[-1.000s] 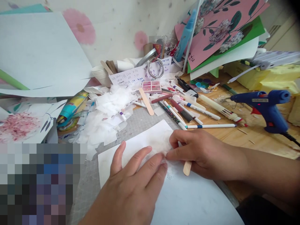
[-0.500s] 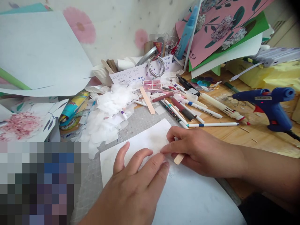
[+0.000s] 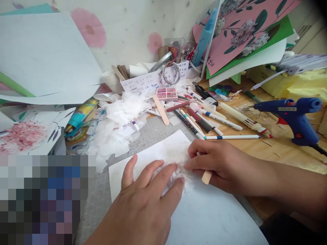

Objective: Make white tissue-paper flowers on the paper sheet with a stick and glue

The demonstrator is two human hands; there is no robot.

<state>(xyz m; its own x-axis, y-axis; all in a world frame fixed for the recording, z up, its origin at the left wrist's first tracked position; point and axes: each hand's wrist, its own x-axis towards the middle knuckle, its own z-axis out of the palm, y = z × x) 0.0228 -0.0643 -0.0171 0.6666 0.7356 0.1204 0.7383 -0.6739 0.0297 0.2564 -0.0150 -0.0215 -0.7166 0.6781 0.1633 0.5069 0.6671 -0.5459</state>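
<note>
A large white sheet of paper (image 3: pixel 209 217) lies on the grey cutting mat (image 3: pixel 150 134). Crumpled white tissue pieces (image 3: pixel 176 152) sit on the paper between my hands. My left hand (image 3: pixel 148 194) rests over the paper with fingers spread, its tips at the near edge of the tissue. My right hand (image 3: pixel 219 163) is closed around a wooden craft stick (image 3: pixel 206 177), whose rounded end sticks out below the fingers. Its thumb and forefinger meet at the tissue's right side; whether they pinch a piece is hidden.
Loose tissue squares (image 3: pixel 120 115) are heaped at the back left. Another craft stick (image 3: pixel 161 109) leans against a small pink palette (image 3: pixel 166 94). Several markers (image 3: pixel 222 120) lie behind my right hand. A blue glue gun (image 3: pixel 293 112) stands at right, and a paper flower picture (image 3: pixel 22 136) at left.
My right hand, with the craft stick, has shifted slightly right, away from my left fingers. More of the tissue between the hands shows. My left hand has barely moved.
</note>
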